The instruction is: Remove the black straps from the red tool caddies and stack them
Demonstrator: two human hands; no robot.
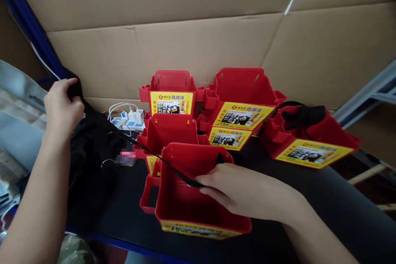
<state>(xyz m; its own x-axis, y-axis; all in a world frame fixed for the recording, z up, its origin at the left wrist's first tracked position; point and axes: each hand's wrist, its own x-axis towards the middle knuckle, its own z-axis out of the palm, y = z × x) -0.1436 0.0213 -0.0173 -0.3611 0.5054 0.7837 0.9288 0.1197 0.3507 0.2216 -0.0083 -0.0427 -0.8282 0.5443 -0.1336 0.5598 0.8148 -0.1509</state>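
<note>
From the head camera we see our left hand (62, 105) clenched on a black strap (130, 140) near the table's (278, 231) left edge. Our right hand (238, 192) pinches the strap's other end inside the nearest red bin (192, 210), at the front edge.

i read three large characters, "肖肖佳", on the yellow label (171, 102) of the rear red box (172, 86); labels on neighbouring boxes beside it are too small to read.
</note>
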